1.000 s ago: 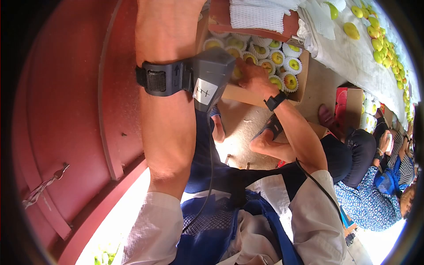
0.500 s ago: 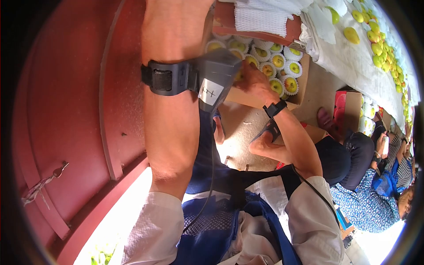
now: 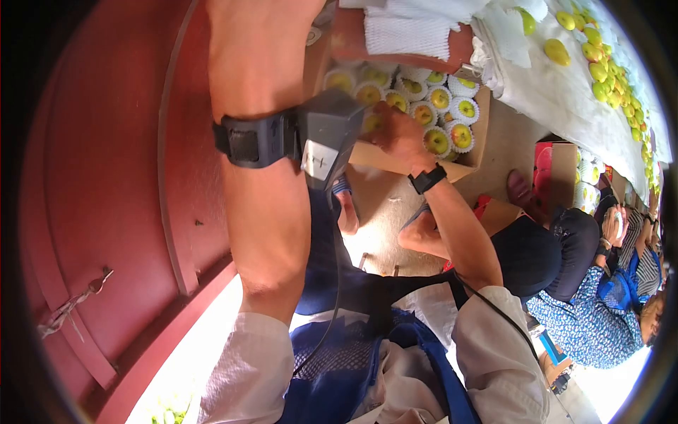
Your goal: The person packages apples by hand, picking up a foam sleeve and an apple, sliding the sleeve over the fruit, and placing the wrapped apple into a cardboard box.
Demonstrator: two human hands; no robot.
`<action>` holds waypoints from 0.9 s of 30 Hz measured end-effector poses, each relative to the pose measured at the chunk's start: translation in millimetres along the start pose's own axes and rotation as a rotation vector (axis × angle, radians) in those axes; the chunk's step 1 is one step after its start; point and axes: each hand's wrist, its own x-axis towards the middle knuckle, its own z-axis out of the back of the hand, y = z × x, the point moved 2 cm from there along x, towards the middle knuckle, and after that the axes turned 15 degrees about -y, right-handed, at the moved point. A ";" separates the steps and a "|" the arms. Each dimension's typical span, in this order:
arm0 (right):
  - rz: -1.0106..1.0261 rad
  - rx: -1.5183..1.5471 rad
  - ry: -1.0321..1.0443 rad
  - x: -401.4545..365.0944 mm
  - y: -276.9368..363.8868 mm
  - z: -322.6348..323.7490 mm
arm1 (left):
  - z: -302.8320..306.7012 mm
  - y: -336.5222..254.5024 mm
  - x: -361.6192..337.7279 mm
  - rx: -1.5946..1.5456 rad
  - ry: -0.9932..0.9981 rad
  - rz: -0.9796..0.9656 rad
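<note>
Many yellow-green fruits [image 3: 437, 140] in white foam nets; right hand [image 3: 397, 133] touches one.

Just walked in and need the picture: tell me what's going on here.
A person's right hand reaches into an open brown cardboard box and rests on round yellow-green fruits in white foam netting, packed in rows. The left arm, wearing a black strap with a grey device, is raised, its hand out of frame. Loose yellow-green fruits lie on a white cloth nearby, and other people sit alongside.

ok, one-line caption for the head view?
Right hand in a cardboard box of net-wrapped yellow fruit; black strap on the left wrist.
</note>
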 end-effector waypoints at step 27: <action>-0.193 0.487 -0.756 -11.9 -4.3 155.0 | -28.1 39.9 1.4 0.116 -0.115 0.012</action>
